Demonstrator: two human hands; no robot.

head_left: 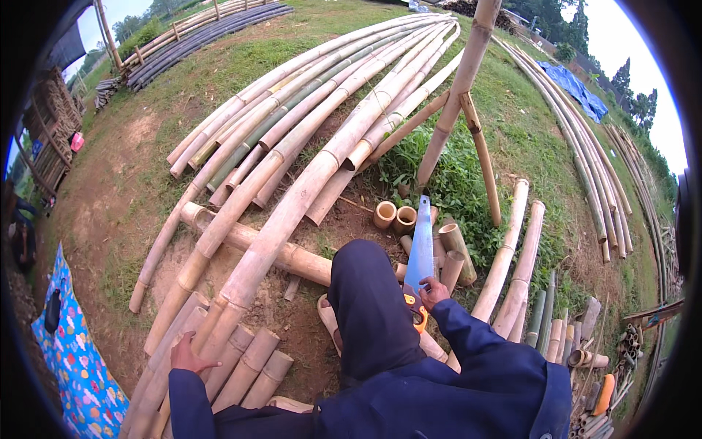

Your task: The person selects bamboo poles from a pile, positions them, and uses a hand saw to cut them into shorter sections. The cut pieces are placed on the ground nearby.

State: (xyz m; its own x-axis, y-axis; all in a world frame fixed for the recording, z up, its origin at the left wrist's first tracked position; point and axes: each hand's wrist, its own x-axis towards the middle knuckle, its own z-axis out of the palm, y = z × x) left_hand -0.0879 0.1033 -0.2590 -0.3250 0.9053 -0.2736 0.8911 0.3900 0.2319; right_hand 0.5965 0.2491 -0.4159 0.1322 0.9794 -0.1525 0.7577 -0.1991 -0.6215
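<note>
My left hand (191, 356) lies at the near end of a long, pale bamboo pole (285, 227), thumb and fingers spread apart. This pole rests across a thick bamboo log (292, 260) on the ground. At the right, beside my raised knee, my right hand (434, 293) is closed on a hand saw (420, 252) near the base of its blade. The saw has a bluish blade pointing away from me and an orange handle. Part of my grip is hidden. Short cut bamboo pieces (257, 364) lie beside my left hand.
Hollow bamboo cups (385, 214) stand beyond my knee. A bamboo post (447, 121) with slanted braces rises behind the saw. Long poles (322, 62) fan out across the grass. A patterned blue cloth (77, 358) is at the left, and more short bamboo (556, 336) at the right.
</note>
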